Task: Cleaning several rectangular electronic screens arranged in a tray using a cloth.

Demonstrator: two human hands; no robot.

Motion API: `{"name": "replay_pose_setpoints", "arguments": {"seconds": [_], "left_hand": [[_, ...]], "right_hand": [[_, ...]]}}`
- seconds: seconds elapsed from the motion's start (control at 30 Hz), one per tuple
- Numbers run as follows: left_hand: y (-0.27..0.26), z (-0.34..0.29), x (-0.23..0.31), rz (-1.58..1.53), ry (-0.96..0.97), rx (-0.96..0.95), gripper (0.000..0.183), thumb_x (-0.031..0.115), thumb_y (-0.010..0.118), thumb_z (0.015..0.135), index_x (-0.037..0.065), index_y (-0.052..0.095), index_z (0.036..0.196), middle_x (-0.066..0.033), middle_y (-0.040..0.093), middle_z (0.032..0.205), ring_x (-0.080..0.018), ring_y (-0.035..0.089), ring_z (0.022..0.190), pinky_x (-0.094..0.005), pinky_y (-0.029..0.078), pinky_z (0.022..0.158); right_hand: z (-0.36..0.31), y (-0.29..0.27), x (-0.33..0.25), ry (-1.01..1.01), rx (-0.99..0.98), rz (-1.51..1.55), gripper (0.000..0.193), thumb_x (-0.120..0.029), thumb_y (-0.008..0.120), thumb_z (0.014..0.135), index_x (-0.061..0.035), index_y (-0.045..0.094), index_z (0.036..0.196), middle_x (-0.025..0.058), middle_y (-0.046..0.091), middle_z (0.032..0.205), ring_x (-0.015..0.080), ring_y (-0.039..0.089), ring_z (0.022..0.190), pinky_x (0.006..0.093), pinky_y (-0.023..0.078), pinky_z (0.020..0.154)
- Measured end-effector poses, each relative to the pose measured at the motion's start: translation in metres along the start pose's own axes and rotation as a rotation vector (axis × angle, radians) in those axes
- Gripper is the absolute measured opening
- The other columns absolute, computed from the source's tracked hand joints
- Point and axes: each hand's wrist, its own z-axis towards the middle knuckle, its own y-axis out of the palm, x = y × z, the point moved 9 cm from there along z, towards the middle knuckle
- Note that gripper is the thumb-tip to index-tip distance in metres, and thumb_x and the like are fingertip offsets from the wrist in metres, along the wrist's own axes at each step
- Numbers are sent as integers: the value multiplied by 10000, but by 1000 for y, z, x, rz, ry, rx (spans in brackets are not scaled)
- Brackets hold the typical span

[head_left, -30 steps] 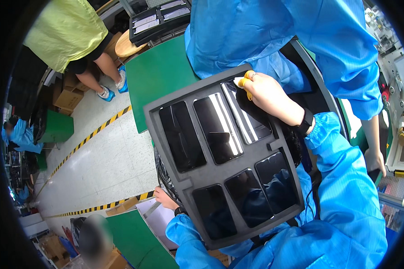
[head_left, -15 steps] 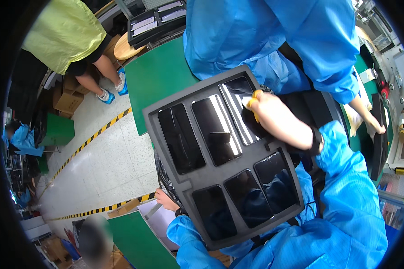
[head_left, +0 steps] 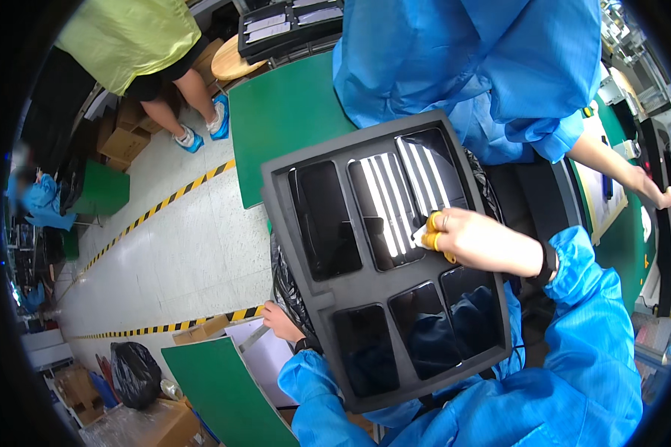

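Dark foam tray [head_left: 384,289] spans the middle of the view, six glossy black panels bedded in it: three longer ones in the far row, three shorter in the near row. Right hand [head_left: 492,242] reaches in over the tray's right side, with yellow covers [head_left: 432,240] on its fingers; thumb and fingers drawn together, seemingly pinching a small white piece [head_left: 419,237]. That piece sits at the right edge of the middle far panel [head_left: 376,201], low down toward its near corner, close beside the right far panel [head_left: 429,167]; whether it presses the glass or hovers cannot be told. Left hand [head_left: 279,322] lies past the tray's left side, by a grey strip [head_left: 255,337] and a black plastic bag [head_left: 282,279]; fingers bent, but whether they grip anything cannot be told. Step in hand, by judgement: fine handwork on the panel faces, at the far row. A next move over the glass would call for a light, flat touch, with the tray held steady. Tray's long axis runs from the far side toward the wearer, its far end leaning left. Panels lie glossy face up, long axes roughly along the tray's; which end of each is the top cannot be made out. White streaks of reflected light cross the middle and right far panels, the left far panel [head_left: 324,223] mostly dark.
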Motion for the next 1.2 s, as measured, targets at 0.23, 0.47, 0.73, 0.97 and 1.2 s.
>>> {"name": "replay_pose_setpoints", "arguments": {"seconds": [0.23,0.47,0.73,0.97,1.2], "left_hand": [[-5,-1,6,-58,-31,-29,104,151,432,891,195,490,964,-5,495,911,-193,572,862,-291,544,584],[3,0,5,-9,4,32,56,143,426,895,167,473,915,-14,496,884,-192,582,825,-287,540,537],[-12,-1,8,-66,-5,36,63,139,423,889,165,472,918,-17,494,885,-197,578,815,-289,536,530],[1,-1,4,-6,-10,10,73,145,422,887,180,476,921,-12,488,887,-191,569,835,-283,532,525],[-5,0,7,-46,-14,23,75,139,415,896,175,478,914,-12,490,890,-193,572,841,-291,540,536]], "right_hand": [[55,-38,89,118,282,-210,200,31,596,724,16,615,923,186,554,875,354,566,787,391,481,706],[63,-22,68,99,254,-1,176,1,655,735,40,606,899,201,571,921,369,577,850,398,487,763],[71,22,24,7,-62,185,154,-70,601,788,70,628,846,185,562,878,293,590,787,357,515,715],[76,16,26,-91,18,152,270,-181,525,868,74,558,951,183,550,921,318,553,873,380,506,712],[27,36,-30,-379,-206,25,206,-101,537,808,47,622,923,151,571,968,277,563,922,359,519,800]]}}
